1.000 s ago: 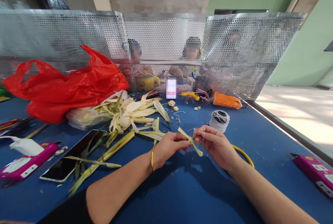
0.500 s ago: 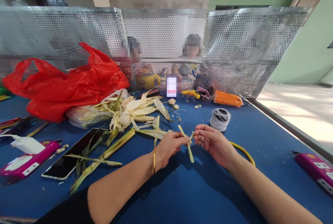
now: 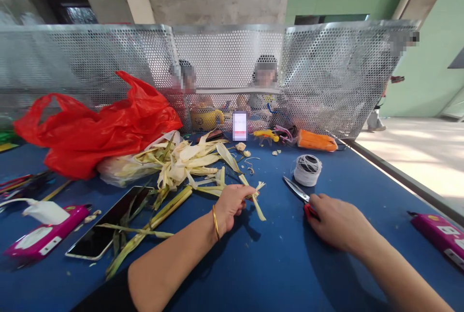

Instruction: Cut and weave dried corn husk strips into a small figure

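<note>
My left hand (image 3: 234,205) pinches folded strips of pale corn husk (image 3: 258,208) between thumb and fingers, a little above the blue table. The strips cross at the fingertips, and one end hangs down. To the right, my right hand (image 3: 335,220) is closed over the red handles of a pair of scissors (image 3: 297,189). Their metal blades point away toward the upper left, and most of the handle is hidden under the hand. Just beyond the scissors stands a spool of white thread (image 3: 307,170).
Left of centre lies a heap of corn husks (image 3: 188,157) beside a red plastic bag (image 3: 105,128). A tablet-like device (image 3: 105,227) and a purple power strip (image 3: 47,234) are at the left. Behind a phone (image 3: 239,126) rises a perforated metal screen (image 3: 224,41), with people beyond it.
My right hand has left the husk strips, moved right and down to the table, and closed on the scissors. My left hand still holds the strips, now turned slightly.
</note>
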`<state>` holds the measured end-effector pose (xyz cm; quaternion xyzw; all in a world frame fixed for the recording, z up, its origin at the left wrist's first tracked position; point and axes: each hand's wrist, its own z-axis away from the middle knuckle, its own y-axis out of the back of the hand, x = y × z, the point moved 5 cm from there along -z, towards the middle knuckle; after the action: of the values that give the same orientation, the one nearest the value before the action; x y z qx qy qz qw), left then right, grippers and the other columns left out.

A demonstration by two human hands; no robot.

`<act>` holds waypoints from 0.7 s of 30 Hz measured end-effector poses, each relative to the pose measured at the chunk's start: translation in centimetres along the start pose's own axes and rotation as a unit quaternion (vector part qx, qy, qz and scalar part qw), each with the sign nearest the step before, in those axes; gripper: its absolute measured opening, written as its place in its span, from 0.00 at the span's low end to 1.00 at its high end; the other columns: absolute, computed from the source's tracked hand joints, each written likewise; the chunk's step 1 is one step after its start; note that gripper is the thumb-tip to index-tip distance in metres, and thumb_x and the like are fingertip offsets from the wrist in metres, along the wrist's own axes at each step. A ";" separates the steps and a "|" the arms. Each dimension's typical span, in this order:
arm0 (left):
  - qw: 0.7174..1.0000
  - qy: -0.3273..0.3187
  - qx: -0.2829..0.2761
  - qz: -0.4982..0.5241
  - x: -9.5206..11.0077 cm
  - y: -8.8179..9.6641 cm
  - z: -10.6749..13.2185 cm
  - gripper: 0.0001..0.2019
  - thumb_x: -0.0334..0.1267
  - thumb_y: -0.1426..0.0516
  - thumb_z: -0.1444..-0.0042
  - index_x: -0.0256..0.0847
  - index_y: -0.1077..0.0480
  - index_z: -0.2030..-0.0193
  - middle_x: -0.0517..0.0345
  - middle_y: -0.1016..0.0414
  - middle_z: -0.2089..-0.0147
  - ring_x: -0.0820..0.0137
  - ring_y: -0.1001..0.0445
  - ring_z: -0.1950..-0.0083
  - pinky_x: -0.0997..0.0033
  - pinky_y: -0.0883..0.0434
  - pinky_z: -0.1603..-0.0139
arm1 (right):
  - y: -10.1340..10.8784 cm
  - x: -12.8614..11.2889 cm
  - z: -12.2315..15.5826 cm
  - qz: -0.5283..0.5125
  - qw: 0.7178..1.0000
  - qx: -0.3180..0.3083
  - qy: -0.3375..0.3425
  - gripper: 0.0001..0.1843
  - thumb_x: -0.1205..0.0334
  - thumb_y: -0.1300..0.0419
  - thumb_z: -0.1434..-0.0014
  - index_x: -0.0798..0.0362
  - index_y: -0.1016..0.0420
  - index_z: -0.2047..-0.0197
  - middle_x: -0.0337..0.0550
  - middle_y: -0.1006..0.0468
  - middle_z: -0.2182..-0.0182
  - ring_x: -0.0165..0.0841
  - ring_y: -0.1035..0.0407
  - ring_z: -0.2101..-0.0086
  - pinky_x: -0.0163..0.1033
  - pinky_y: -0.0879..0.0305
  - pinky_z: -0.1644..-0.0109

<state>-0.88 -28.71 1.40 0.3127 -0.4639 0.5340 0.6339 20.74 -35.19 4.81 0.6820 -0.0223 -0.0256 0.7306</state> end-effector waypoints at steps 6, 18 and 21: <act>0.999 -0.009 0.002 0.032 0.8 0.7 0.1 0.15 0.44 0.36 0.62 0.36 0.31 0.73 0.64 0.37 0.77 0.84 0.53 0.82 0.75 0.62 0.79 | -1.6 1.9 1.3 -0.050 0.997 -0.022 0.059 0.20 0.63 0.46 0.46 0.54 0.31 0.49 0.52 0.27 0.58 0.41 0.31 0.59 0.41 0.40 0.58; 0.987 -0.016 0.038 0.156 2.2 2.1 -0.9 0.13 0.37 0.36 0.64 0.37 0.37 0.76 0.69 0.42 0.80 0.86 0.53 0.84 0.81 0.62 0.83 | -1.4 3.2 -0.2 -0.179 0.984 0.017 -0.022 0.32 0.69 0.46 0.51 0.55 0.39 0.40 0.52 0.23 0.57 0.44 0.28 0.60 0.42 0.39 0.61; 0.984 -0.032 0.063 0.166 4.3 3.1 -1.8 0.12 0.36 0.37 0.61 0.37 0.37 0.76 0.69 0.41 0.81 0.86 0.52 0.85 0.82 0.63 0.84 | -0.3 2.0 -0.8 -0.438 0.899 0.019 -0.007 0.32 0.61 0.42 0.51 0.51 0.39 0.41 0.44 0.23 0.64 0.36 0.30 0.71 0.39 0.37 0.67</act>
<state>-3.44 -24.66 4.41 0.2878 -0.4949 0.6498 0.5001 22.76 -34.58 4.46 0.6366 0.2729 -0.3472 0.6323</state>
